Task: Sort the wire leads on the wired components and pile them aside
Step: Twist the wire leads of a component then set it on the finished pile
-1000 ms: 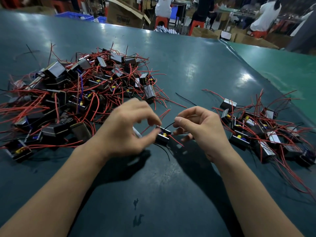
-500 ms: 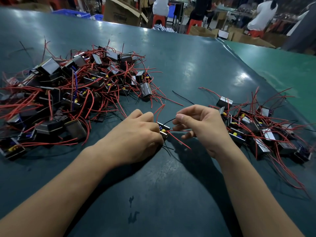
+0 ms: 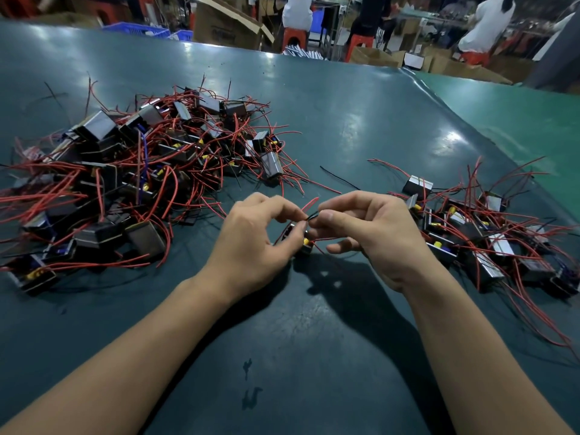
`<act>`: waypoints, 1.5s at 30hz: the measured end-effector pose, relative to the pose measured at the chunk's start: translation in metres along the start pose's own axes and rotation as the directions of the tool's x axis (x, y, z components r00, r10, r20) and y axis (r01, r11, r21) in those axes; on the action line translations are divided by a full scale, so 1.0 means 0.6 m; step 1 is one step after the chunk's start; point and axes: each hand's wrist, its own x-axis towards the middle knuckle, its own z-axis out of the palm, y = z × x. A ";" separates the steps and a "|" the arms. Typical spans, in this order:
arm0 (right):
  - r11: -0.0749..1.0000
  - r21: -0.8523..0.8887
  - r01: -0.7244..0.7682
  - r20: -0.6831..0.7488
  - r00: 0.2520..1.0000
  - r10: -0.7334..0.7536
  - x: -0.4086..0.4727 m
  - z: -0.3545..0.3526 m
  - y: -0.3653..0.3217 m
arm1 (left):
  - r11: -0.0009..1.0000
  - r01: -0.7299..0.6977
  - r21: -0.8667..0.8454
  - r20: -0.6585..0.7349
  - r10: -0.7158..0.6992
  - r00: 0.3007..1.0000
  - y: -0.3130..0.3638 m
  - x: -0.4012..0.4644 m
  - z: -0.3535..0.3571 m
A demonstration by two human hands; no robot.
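L hand (image 3: 251, 246) now lifted, pinching component (image 3: 303, 243); R hand (image 3: 370, 233) pinches black lead (image 3: 312, 216) — sorting underway, piling pending.

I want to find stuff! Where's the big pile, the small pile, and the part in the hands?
Big pile (image 3: 131, 180), head view, on its tangled middle.
Small pile (image 3: 477, 237), head view, on its middle.
Held part (image 3: 303, 243), head view, on the dark body showing between the hands.
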 end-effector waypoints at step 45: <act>0.976 -0.144 0.164 0.086 0.984 -0.153 0.001 -0.006 0.013 | 0.983 -0.129 -0.129 -0.053 0.123 0.991 -0.013 0.005 0.001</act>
